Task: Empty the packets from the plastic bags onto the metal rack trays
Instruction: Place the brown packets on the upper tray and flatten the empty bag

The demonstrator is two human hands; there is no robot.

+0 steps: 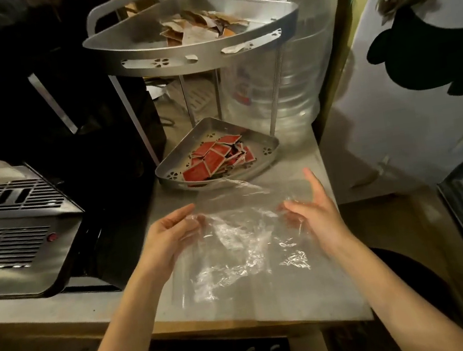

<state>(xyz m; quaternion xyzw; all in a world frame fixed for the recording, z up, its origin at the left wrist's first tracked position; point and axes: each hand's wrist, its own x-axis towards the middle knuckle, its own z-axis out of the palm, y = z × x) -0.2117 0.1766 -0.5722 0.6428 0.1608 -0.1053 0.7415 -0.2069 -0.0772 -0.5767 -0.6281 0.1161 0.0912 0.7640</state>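
Observation:
A clear plastic bag [242, 242] is stretched flat above the counter between my hands; no packets show inside it. My left hand [170, 234] grips its left edge and my right hand [315, 211] grips its right edge, with the index finger raised. Just beyond the bag stands a two-tier metal corner rack. Its lower tray [263, 153] holds several red packets [216, 159]. Its upper tray [195, 52] holds a pile of brown and white packets [200, 28].
A steel machine with slotted grilles [11, 224] fills the left side, with black equipment behind it. A large clear water bottle [294, 83] stands right behind the rack. The counter's front edge [245, 325] runs below the bag. A white wall is on the right.

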